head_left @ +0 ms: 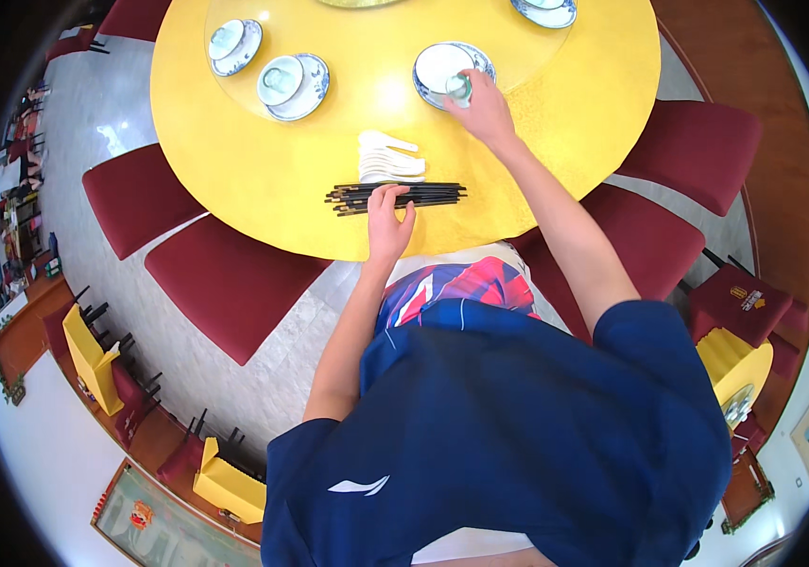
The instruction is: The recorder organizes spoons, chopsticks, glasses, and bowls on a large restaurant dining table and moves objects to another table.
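a: nearest you, your left hand (388, 222) lies flat, fingers loose, on the bundle of black chopsticks (397, 197) at the desk's (263, 180) near edge; their long axis runs left to right.

b: and farther off?

a: just beyond them, white spoons (388, 159). farther right, your right hand (483, 106) pinches a small glass cup (459, 89) beside the bowl (442, 66) on its saucer.

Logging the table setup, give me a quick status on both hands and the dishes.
Left hand resting on the bundle of black chopsticks. Right hand gripping a small cup over the plate. Stack of white spoons beside the chopsticks, nothing blocking.
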Action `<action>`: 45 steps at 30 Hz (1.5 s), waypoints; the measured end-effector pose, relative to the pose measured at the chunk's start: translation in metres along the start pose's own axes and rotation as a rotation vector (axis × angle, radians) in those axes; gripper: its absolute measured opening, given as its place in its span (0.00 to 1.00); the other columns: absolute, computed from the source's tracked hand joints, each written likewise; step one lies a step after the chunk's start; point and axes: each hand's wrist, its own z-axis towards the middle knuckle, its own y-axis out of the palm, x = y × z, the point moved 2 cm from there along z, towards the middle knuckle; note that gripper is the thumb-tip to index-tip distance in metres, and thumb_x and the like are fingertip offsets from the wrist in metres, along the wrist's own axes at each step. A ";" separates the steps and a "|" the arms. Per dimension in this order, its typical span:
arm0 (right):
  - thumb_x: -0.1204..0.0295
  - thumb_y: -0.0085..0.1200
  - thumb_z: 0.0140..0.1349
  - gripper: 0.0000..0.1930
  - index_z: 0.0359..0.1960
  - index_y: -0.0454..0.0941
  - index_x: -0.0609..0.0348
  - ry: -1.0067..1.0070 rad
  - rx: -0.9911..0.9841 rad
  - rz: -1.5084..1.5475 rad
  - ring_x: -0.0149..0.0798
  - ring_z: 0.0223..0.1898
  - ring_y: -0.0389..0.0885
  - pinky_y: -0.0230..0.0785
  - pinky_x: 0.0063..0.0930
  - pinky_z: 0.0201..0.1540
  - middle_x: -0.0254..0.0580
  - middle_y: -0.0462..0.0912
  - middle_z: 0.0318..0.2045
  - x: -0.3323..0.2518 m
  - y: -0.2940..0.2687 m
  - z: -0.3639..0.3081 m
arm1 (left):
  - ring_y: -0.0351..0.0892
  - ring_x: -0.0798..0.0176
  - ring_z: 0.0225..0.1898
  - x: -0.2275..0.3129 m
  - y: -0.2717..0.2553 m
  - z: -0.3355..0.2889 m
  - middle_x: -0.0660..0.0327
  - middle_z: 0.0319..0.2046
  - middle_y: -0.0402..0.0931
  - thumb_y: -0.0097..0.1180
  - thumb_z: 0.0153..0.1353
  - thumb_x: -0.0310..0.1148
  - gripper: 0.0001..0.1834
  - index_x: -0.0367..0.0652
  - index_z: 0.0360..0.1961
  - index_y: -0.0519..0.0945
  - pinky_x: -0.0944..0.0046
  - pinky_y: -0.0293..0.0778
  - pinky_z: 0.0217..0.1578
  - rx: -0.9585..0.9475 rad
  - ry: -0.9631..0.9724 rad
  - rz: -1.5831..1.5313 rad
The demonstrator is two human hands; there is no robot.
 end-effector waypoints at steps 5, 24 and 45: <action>0.61 0.65 0.51 0.26 0.47 0.71 0.60 0.017 -0.103 0.134 0.44 0.35 0.80 0.74 0.34 0.39 0.46 0.79 0.38 -0.009 -0.005 -0.075 | 0.73 0.48 0.52 0.009 0.016 0.010 0.51 0.48 0.73 0.61 0.55 0.26 0.23 0.38 0.53 0.73 0.55 0.69 0.53 -0.084 0.029 0.019; 0.66 0.64 0.57 0.22 0.48 0.71 0.63 0.560 -0.199 0.790 0.40 0.39 0.83 0.79 0.30 0.38 0.47 0.80 0.40 0.102 0.018 -0.082 | 0.76 0.53 0.49 0.027 0.052 0.056 0.49 0.47 0.72 0.68 0.52 0.28 0.37 0.37 0.63 0.66 0.60 0.77 0.45 -0.207 -0.046 -0.252; 0.65 0.50 0.69 0.09 0.42 0.68 0.57 1.022 0.047 0.805 0.35 0.22 0.79 0.66 0.29 0.17 0.41 0.79 0.26 0.184 0.016 0.041 | 0.72 0.50 0.46 0.014 0.079 0.096 0.54 0.43 0.74 0.69 0.49 0.34 0.33 0.43 0.57 0.72 0.53 0.69 0.49 0.107 -0.106 0.327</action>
